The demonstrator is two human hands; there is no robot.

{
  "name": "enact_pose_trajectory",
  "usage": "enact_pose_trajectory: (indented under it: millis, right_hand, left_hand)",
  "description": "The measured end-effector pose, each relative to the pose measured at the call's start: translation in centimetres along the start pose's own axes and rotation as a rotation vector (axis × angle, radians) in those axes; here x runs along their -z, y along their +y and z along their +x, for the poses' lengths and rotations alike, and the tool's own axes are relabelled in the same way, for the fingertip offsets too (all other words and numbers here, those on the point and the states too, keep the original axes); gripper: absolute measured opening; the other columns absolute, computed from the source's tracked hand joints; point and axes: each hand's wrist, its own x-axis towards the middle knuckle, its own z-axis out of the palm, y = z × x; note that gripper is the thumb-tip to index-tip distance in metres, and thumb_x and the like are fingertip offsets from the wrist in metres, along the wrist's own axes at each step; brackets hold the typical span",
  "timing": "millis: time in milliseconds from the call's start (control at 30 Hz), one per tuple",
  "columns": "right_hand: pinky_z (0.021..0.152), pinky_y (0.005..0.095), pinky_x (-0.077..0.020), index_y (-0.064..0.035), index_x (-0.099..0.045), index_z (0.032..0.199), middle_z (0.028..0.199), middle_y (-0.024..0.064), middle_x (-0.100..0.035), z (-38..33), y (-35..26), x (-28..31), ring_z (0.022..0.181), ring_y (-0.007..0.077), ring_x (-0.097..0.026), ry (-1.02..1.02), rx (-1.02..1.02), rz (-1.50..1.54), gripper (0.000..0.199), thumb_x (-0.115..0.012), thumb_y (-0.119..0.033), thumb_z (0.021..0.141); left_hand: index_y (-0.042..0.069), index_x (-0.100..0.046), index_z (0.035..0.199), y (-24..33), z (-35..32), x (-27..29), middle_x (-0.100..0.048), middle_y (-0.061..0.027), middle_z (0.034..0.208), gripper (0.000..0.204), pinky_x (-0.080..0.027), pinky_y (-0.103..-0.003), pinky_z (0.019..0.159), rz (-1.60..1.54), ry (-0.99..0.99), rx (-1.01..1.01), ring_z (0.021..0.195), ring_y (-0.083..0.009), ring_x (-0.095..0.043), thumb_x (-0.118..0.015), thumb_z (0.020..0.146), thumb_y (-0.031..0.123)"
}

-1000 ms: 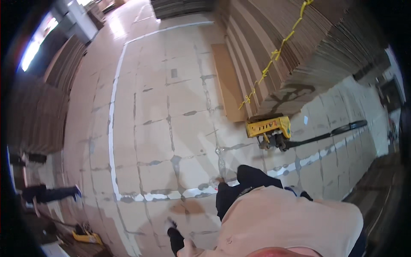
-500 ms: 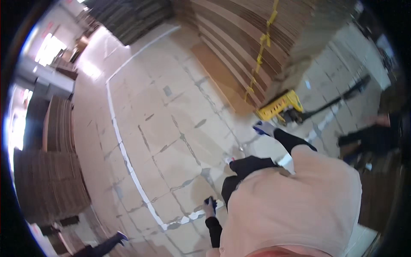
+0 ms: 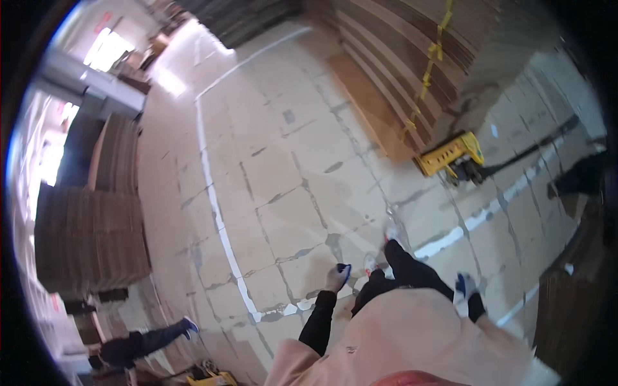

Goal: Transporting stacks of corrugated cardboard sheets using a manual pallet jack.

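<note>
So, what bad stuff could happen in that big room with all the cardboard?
The tall cardboard stack might slide or tip if something bumped it hard, even though a yellow tie runs down its side. Also, someone could knock into the long dark handle sticking out from the yellow pallet jack, especially if they weren't looking.

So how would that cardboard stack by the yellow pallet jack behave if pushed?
The cardboard stack is probably heavy, being many layers thick. The yellow tie along it may limit sliding. It might roll if the yellow pallet jack has forks underneath, though those are hidden.
</note>
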Motion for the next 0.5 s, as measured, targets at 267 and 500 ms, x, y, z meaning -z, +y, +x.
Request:
enact_pose_trajectory:
  millis: [267,500]
  right_hand:
    - [0.043,0.0304,-0.0411,-0.0169,-0.052,0.090,0.070,0.0026,-0.054,-11.2,6.6,6.9,0.050,0.0159,-0.049,0.523,-0.105,0.433,0.023,-0.058,-0.039,0.087]
    - [0.039,0.0257,-0.0362,-0.0176,-0.052,0.089,0.064,-0.0008,-0.049,-6.5,-2.7,19.3,0.048,0.0095,-0.046,0.563,0.340,0.471,0.015,-0.058,-0.032,0.090]
  left_hand:
    - [0.005,-0.064,0.094,23.8,-0.8,-11.7,-0.066,-0.0160,0.083,0.038,-0.049,-0.037,0.071,0.293,-0.358,-0.440,0.078,-0.0292,-0.064,-0.058,0.086,0.041]
    - [0.005,-0.060,0.100,49.0,-6.5,-24.7,-0.061,-0.0130,0.076,0.036,-0.050,-0.034,0.067,0.180,-0.347,-1.064,0.070,-0.0251,-0.062,-0.069,0.079,0.033]
